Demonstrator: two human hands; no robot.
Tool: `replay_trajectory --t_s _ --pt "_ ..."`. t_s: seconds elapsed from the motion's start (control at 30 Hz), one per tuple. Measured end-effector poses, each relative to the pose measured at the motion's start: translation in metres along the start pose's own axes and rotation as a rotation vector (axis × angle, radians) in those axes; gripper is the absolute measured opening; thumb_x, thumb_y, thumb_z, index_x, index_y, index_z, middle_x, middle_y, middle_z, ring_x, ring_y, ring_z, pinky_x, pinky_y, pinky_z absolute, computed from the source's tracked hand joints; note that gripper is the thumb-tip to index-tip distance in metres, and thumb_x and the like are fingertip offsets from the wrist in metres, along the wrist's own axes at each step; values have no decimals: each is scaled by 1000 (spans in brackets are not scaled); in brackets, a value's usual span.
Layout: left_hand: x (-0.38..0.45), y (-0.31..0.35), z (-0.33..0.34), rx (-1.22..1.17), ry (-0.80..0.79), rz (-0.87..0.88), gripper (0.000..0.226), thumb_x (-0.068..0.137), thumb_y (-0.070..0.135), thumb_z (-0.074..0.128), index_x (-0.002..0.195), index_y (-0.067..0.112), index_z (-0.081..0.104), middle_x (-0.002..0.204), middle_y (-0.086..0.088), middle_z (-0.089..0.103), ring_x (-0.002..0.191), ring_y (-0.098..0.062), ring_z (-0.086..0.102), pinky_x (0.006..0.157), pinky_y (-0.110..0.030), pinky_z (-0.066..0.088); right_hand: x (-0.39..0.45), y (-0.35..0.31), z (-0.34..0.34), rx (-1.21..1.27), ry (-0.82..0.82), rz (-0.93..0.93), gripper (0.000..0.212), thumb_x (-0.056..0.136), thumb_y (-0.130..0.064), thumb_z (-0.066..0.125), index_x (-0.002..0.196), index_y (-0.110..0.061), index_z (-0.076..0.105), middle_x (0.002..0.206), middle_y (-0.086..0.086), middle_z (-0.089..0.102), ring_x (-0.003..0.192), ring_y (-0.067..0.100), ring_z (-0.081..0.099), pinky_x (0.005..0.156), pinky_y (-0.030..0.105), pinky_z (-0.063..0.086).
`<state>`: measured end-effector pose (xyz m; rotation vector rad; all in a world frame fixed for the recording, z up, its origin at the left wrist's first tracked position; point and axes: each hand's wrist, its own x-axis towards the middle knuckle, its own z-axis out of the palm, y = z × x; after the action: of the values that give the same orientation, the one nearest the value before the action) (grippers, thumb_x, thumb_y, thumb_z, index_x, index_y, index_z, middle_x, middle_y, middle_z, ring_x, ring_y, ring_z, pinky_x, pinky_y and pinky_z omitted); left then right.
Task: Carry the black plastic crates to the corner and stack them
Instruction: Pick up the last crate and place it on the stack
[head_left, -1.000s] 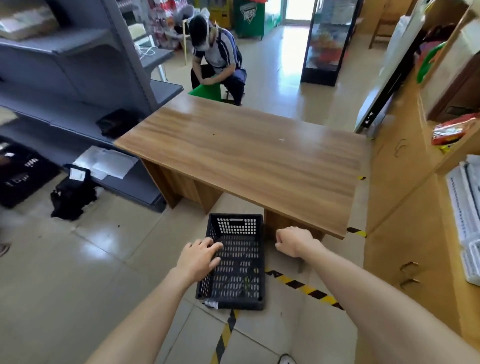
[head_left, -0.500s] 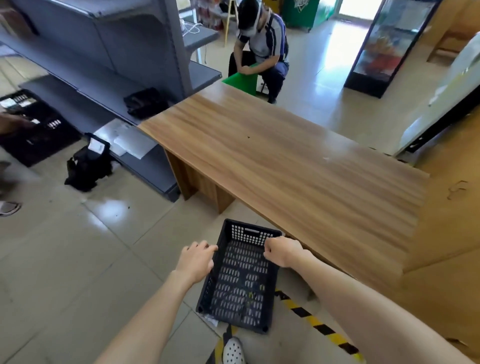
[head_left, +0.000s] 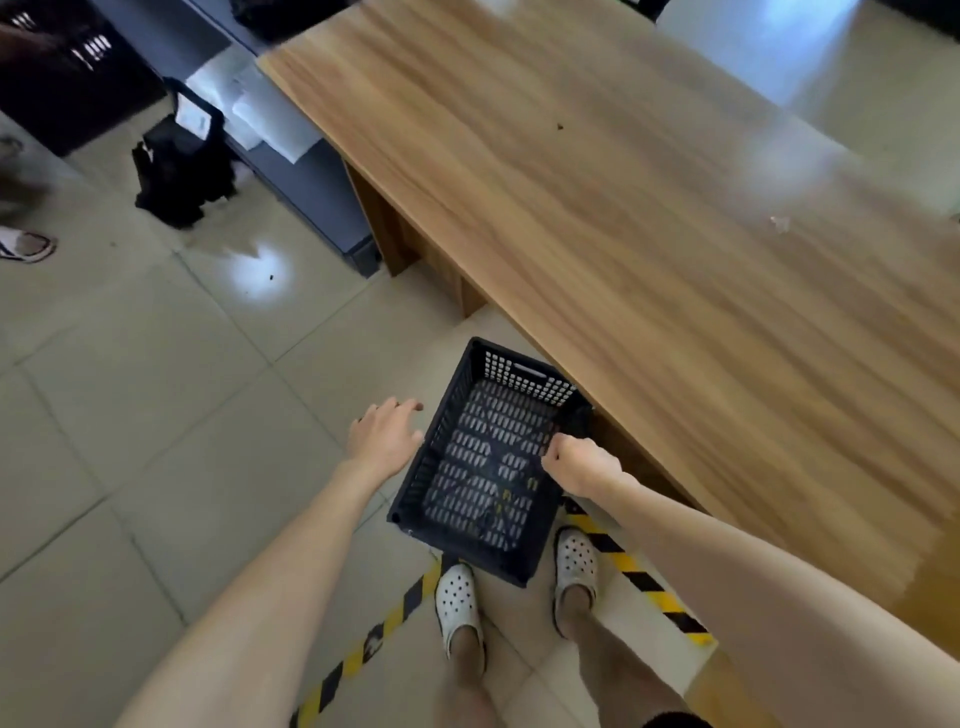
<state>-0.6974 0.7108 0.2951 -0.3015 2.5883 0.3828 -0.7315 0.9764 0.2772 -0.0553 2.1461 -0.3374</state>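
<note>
head view, looking down: at the bottom of the frame we see white clogs (head_left: 457, 605) on striped floor tape (head_left: 641, 579). just above them, low centre, the black crate (head_left: 483, 462) sits between our hands. our left hand (head_left: 383, 435) lies at its left wall, fingers relaxed and spread, gripping nothing we can see. our right hand (head_left: 579, 462) is curled at the right rim; we cannot tell if it grips it. beyond, the wooden table (head_left: 649, 197) fills the upper right, a black bag (head_left: 179, 166) upper left.
</note>
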Motion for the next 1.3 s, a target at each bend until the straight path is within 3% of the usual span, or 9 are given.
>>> replay_trajectory --t_s 0.13,0.27,0.33,0.47,0.53,0.63,1.07,1.17,1.3 --pt "35 7 42 -115 -11 -40 43 90 31 55 132 23 50 135 -8 53 120 -32 52 97 -45 45 54 34 34 131 -13 92 34 102 -37 36 122 -13 49 80 -3 50 62 12 48 56 31 37" --pt "68 3 92 -132 -87 -76 46 92 38 56 135 25 46 134 -8 52 120 -32 51 94 -48 47 108 71 86 220 16 198 38 98 -37 39 64 -19 36 61 2 35 47 17 34 52 27 32" --pt "83 -3 117 -148 -118 -81 50 92 38 57 139 24 43 138 -9 48 124 -33 48 96 -48 46 140 91 112 276 57 244 42 95 -38 44 60 -23 28 57 0 29 45 17 29 51 27 27" --pt "115 -18 162 -167 -156 -99 57 92 37 58 143 22 35 143 -11 42 127 -35 44 99 -50 44 192 122 150 361 79 349 30 90 -46 49 81 -20 40 72 4 37 71 20 44 70 31 29" --pt "129 -25 181 -184 -166 -117 61 91 36 60 144 21 33 145 -11 39 129 -36 43 99 -51 42 212 131 161 427 83 364 43 93 -44 52 116 -8 52 110 21 55 103 31 56 81 32 37" --pt "152 -35 203 -196 -165 -147 65 90 37 62 145 21 31 146 -12 37 129 -37 42 100 -51 41 237 141 169 516 122 413 67 95 -43 54 147 -6 33 148 17 41 131 38 44 104 39 38" --pt "220 -79 292 -488 -310 -268 97 82 38 74 152 8 14 156 -18 29 140 -34 35 113 -49 32 322 168 210 616 172 394 83 89 -62 49 149 -9 28 149 14 40 134 35 41 113 44 33" --pt "228 -81 304 -625 -294 -328 112 78 44 76 155 13 1 161 -14 11 146 -32 22 117 -49 24 327 168 211 798 158 410 81 89 -62 50 148 -10 31 147 11 42 134 32 42 113 42 33" --pt "222 -81 313 -699 -312 -421 119 78 45 77 155 12 -7 163 -13 2 149 -31 12 118 -50 19 325 171 208 919 92 423 110 68 -84 45 151 -14 27 152 9 37 136 32 39 114 47 31"
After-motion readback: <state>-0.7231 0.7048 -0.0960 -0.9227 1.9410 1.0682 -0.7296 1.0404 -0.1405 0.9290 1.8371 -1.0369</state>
